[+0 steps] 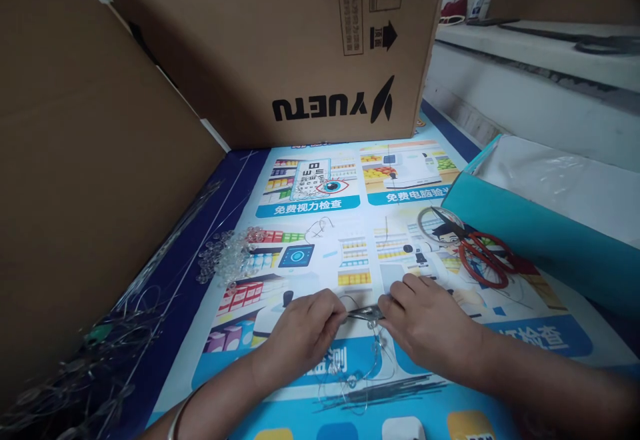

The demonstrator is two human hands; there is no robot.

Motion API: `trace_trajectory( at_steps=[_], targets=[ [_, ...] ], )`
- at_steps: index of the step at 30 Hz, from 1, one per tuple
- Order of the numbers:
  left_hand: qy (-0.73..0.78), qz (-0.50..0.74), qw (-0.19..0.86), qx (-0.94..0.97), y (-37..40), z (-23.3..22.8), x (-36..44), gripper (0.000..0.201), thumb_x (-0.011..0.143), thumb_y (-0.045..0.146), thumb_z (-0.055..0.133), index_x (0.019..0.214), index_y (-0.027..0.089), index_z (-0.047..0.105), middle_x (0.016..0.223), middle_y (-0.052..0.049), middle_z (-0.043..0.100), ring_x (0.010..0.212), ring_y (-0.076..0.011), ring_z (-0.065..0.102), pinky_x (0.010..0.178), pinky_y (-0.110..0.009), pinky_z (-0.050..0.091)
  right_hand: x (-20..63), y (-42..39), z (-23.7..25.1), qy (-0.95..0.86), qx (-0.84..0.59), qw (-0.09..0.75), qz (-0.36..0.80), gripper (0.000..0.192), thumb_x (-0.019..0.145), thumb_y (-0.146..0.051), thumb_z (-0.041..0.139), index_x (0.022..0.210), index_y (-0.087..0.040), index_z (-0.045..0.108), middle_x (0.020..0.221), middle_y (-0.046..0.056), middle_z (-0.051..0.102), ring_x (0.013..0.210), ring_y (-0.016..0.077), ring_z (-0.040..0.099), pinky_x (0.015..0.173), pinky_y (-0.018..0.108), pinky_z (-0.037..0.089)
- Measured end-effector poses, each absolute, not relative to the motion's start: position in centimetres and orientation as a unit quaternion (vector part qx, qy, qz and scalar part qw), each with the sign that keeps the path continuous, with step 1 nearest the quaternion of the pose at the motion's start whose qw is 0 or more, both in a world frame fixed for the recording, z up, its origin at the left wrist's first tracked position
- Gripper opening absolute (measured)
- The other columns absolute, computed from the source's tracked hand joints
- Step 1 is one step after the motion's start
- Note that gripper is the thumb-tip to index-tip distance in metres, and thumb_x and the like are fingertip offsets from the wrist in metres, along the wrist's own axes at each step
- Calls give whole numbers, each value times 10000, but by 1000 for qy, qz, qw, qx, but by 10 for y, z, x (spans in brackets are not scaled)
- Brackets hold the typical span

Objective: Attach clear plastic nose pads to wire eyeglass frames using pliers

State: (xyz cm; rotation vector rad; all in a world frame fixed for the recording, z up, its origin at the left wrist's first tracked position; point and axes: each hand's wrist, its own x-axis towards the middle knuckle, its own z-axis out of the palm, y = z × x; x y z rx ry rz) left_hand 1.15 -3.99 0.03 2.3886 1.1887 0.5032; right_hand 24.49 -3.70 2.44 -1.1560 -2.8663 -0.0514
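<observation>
Small metal pliers [366, 313] lie between my two hands, with the narrow jaws pointing left. My right hand [425, 317] is closed around their wider end, and its palm hides the rest. The fingers of my left hand [315, 327] are pinched together at the jaw tips; what they hold is too small to make out. Below the pliers, a thin wire strand with clear beads [353, 380] trails in loops over the printed sheet. To the left, a pile of clear beads [230, 257] rests on the sheet.
Red-handled scissors [487, 260] lie at right, their blades over a clear ring-shaped roll [425, 227]. Beyond them stands a teal box [525, 233]. Cardboard walls [240, 47] rise at the back and left. Tangled wire strands [85, 373] lie along the left edge.
</observation>
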Motion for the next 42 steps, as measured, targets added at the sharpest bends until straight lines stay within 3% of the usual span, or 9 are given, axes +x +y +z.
trace_trajectory(
  at_steps=[7, 21, 42],
  targets=[
    [439, 178, 204, 857, -43, -1, 13, 108, 897, 206, 374, 830, 191, 457, 743, -1, 556, 644, -140, 521, 578, -261, 369, 239, -43, 24, -914, -404, 22, -23, 177, 842, -287, 485, 948, -174, 570, 829, 72, 533, 777, 225, 427, 668, 362, 272],
    [434, 195, 273, 836, -39, 5, 12, 116, 911, 233, 368, 864, 186, 464, 773, -15, 572, 652, -134, 523, 578, -246, 384, 246, -37, 30, -916, -396, 42, 40, 218, 875, -346, 441, 882, -188, 591, 819, 70, 538, 795, 216, 425, 693, 349, 277],
    [448, 175, 252, 840, -43, 5, 13, 134, 914, 220, 340, 854, 188, 456, 757, -19, 555, 658, -147, 528, 607, -263, 415, 243, -44, 24, -918, -395, 34, -5, 188, 843, -285, 478, 964, -183, 579, 832, 69, 543, 773, 219, 427, 667, 361, 281]
  ],
)
